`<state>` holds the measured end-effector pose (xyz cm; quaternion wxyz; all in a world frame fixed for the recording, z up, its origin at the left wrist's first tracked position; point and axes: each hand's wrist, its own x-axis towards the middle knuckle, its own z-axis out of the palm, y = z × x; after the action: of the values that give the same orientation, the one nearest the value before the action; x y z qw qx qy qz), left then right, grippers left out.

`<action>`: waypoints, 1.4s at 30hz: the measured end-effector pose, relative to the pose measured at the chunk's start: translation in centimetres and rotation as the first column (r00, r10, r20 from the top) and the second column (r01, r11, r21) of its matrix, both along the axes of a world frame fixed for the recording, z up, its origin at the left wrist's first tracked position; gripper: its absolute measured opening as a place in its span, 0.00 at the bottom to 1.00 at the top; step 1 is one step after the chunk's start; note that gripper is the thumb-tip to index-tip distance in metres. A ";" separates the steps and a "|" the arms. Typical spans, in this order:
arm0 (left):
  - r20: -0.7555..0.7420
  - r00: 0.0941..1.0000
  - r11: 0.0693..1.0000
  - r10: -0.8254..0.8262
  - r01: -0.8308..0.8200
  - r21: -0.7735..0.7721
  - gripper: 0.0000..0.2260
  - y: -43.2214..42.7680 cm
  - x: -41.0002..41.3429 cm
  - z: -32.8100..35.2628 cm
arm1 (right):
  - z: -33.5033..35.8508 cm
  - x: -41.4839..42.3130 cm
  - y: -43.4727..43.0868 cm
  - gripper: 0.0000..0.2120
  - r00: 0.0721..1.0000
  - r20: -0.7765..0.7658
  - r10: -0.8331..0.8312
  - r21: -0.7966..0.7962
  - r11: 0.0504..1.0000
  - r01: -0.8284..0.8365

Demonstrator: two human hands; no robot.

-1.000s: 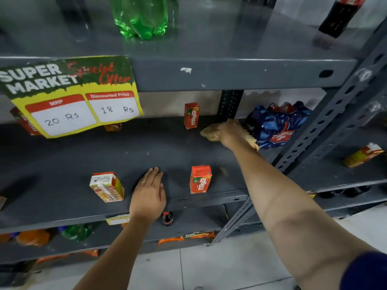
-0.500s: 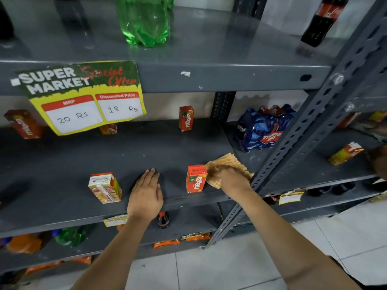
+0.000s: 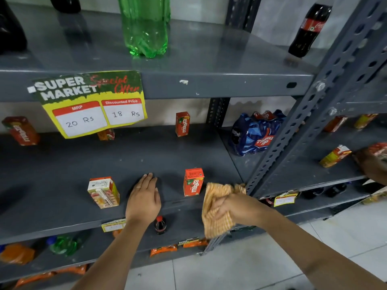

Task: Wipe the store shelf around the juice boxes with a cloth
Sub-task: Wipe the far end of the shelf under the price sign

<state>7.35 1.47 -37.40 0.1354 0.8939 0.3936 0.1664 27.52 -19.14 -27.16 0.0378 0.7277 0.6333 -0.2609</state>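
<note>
Our right hand [image 3: 234,208] has dragged the cloth [image 3: 217,208] from the shelf's [image 3: 62,164] back right corner to its front edge, fingers clamped on it, just right of the front juice box [image 3: 193,182]. Left hand [image 3: 144,199] stays flat, fingers together. Right side looks wiped; middle remains.

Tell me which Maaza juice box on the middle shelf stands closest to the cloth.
The red Maaza box at the shelf's front edge, just left of the orange cloth in the right hand. The other Maaza boxes stand along the back.
</note>
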 end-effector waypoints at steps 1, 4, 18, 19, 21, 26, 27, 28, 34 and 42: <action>0.001 1.000 1.000 0.001 -0.001 0.000 0.19 0.0 0.0 0.0 | 0.7 -0.2 -0.2 0.29 0.998 -0.064 -0.012 -0.015 1.000 0.011; 0.003 1.000 1.000 -0.003 0.003 0.010 0.19 0.1 0.1 0.0 | 3.4 0.5 1.3 0.22 0.963 -0.136 -0.231 0.116 0.962 0.247; 0.015 1.000 1.000 0.009 -0.009 0.017 0.19 -0.1 0.0 0.3 | -1.0 -1.7 6.2 0.14 0.781 0.250 -0.572 0.185 0.820 0.541; 0.017 1.000 1.000 0.009 -0.010 0.016 0.19 -0.1 0.0 0.3 | -1.3 -2.2 5.1 0.15 0.791 0.246 -0.560 0.188 0.828 0.528; 0.014 1.000 1.000 0.008 -0.009 0.018 0.19 -0.2 0.0 0.2 | -1.7 -3.4 2.9 0.16 0.823 0.191 -0.535 0.179 0.843 0.507; 0.006 1.000 1.000 0.007 -0.007 0.024 0.19 -0.1 0.0 0.2 | -1.4 -5.4 -1.0 0.17 0.838 -0.134 -0.528 -0.003 0.846 0.533; 0.006 1.000 1.000 0.004 -0.004 0.024 0.19 -0.1 0.0 0.2 | -0.7 -5.1 -1.0 0.13 0.789 -0.203 -0.580 0.031 0.801 0.597; 0.006 1.000 1.000 0.003 -0.003 0.023 0.19 0.0 0.0 0.1 | 0.1 -4.7 -0.8 0.11 0.748 -0.237 -0.620 0.109 0.748 0.655; 0.011 1.000 1.000 0.008 -0.008 0.029 0.19 0.0 0.1 0.0 | 1.9 -2.8 4.1 0.13 0.662 0.156 -0.733 0.443 0.651 0.617; 0.035 0.999 1.000 0.002 -0.003 0.017 0.19 -0.3 0.1 0.3 | -0.1 -6.0 3.1 0.15 0.750 0.305 -0.587 0.158 0.808 0.568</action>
<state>7.49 1.22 -37.11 0.1344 0.8915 0.3909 0.1854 21.47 -16.05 -27.25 0.0437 0.9218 0.3682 -0.1131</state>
